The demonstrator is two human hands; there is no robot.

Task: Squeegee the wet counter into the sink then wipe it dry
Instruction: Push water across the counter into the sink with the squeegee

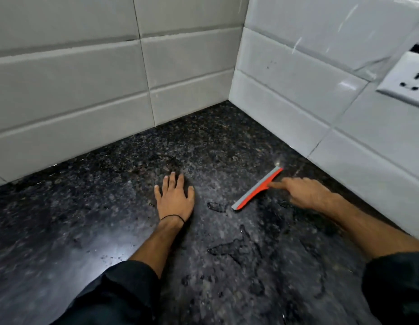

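1. The left hand (175,198) lies flat on the dark bench (63,231). Its fingers are straight and spread out, and it holds nothing.
2. A thin black band (173,216) goes round the left wrist.
3. The right hand (307,193) holds the squeegee (256,190) by its handle. The fingers curl round the handle and hide most of it. One finger points straight out along it, toward the blade.
4. The squeegee is red with a grey strip along one long edge. It sits just in front of the right hand, between the two hands but much nearer the right one. Its blade lies slanted on the bench. The far end points to the wall corner and the near end points back toward the person.
5. A small puddle (216,206) sits between the left hand and the near end of the squeegee. More wet patches (234,249) lie nearer the person, between the two arms.
6. White tiles (86,78) stand behind both hands and meet in a corner.
7. A white socket (408,83) is on the wall above the right hand.
8. Both arms have dark sleeves (124,292) pushed up.
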